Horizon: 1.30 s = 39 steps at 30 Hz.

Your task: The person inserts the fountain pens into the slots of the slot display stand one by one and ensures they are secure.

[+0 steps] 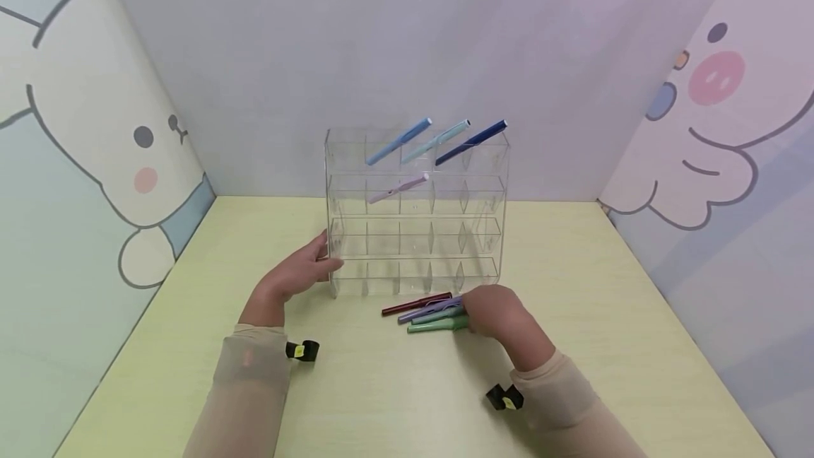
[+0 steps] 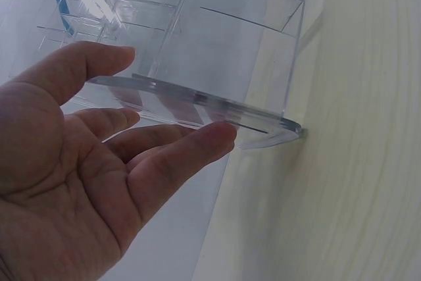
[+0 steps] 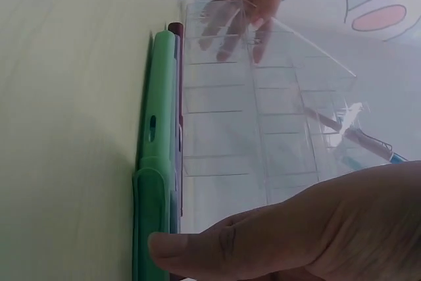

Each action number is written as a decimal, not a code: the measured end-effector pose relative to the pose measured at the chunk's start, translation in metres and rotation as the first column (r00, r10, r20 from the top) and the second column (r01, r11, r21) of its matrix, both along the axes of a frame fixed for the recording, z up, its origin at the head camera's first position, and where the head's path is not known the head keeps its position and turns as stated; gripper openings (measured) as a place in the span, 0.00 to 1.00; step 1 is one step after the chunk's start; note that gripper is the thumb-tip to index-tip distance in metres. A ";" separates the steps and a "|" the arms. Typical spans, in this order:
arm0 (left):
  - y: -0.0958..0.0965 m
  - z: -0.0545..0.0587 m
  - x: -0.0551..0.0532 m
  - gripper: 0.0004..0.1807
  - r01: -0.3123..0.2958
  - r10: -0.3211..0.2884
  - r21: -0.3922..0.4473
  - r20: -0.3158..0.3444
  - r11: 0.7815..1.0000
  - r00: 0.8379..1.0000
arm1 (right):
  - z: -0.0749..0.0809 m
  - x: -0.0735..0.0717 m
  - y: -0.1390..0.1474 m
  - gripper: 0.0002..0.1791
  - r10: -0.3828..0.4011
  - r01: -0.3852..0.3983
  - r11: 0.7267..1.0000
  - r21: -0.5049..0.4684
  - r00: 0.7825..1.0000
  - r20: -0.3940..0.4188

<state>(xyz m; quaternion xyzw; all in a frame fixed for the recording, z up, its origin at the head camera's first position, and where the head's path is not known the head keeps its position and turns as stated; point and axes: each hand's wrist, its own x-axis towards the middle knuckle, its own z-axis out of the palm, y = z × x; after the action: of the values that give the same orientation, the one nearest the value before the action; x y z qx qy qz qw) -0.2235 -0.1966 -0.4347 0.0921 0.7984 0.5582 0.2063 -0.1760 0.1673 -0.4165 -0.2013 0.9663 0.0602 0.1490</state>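
Light green plastic pen (image 1: 437, 325): on pale yellow surface (image 1: 375, 394), crowded by three coloured pens (image 1: 429, 310).
Right hand (image 1: 499, 313): thumb against it; other fingers hidden, grip cannot be told.
Pickup: apparently in hand; next calls for separating one pen.
Left hand (image 1: 302, 274): fingers loosely extended, straddling clear acrylic rack (image 1: 413, 258) edge.
Rack: holds four slanted pens (image 1: 439, 141).

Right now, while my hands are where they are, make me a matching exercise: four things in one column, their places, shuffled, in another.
Things
1. Left hand
2. Dark blue pen
3. Pale pinkish-lilac pen
4. Dark red pen

Places
A. Clear rack, second row from the top
B. On the tabletop
C. At the rack's left side
D. Rack's top row

Pairs: 1-C, 2-D, 3-A, 4-B
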 end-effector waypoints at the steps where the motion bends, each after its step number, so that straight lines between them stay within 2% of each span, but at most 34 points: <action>1: 0.000 0.000 0.000 0.43 0.000 0.000 0.000 0.000 1.000 1.000 | -0.001 0.000 -0.001 0.14 -0.002 0.002 1.000 0.014 1.000 -0.009; 5: 0.000 0.000 0.000 0.43 0.003 -0.003 0.003 -0.002 1.000 1.000 | -0.003 0.001 -0.003 0.15 -0.004 0.005 1.000 0.027 1.000 -0.021; 9: 0.000 -0.001 0.000 0.43 0.005 -0.005 0.003 -0.004 1.000 1.000 | 0.000 0.001 0.000 0.15 0.014 -0.014 1.000 -0.004 1.000 -0.025; 15: 0.000 -0.001 0.000 0.43 -0.002 0.002 0.005 0.005 1.000 1.000 | 0.002 -0.001 0.003 0.09 0.030 -0.030 0.999 -0.032 1.000 0.000; 20: -0.001 -0.001 0.001 0.43 -0.003 0.003 0.000 0.006 1.000 1.000 | -0.002 -0.002 0.002 0.12 0.031 -0.031 1.000 0.004 0.999 0.029; 26: 0.000 0.000 0.000 0.43 0.008 -0.008 -0.008 -0.003 1.000 1.000 | -0.002 -0.002 0.005 0.14 0.033 -0.032 0.999 -0.027 0.999 0.036; 33: 0.002 -0.001 0.000 0.43 -0.005 0.005 -0.002 0.016 1.000 1.000 | 0.007 -0.006 0.017 0.14 0.050 -0.037 0.990 -0.138 0.994 0.094; 39: 0.001 -0.001 0.000 0.43 -0.008 0.008 -0.004 0.012 1.000 1.000 | 0.021 -0.013 0.031 0.10 0.098 -0.055 0.953 -0.298 0.987 0.131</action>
<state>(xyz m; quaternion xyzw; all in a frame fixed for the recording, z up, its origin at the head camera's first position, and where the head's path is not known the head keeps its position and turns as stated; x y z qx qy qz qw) -0.2238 -0.1959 -0.4359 0.0849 0.7987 0.5579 0.2089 -0.1887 0.1988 -0.3959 -0.2624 0.9426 -0.0927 0.1845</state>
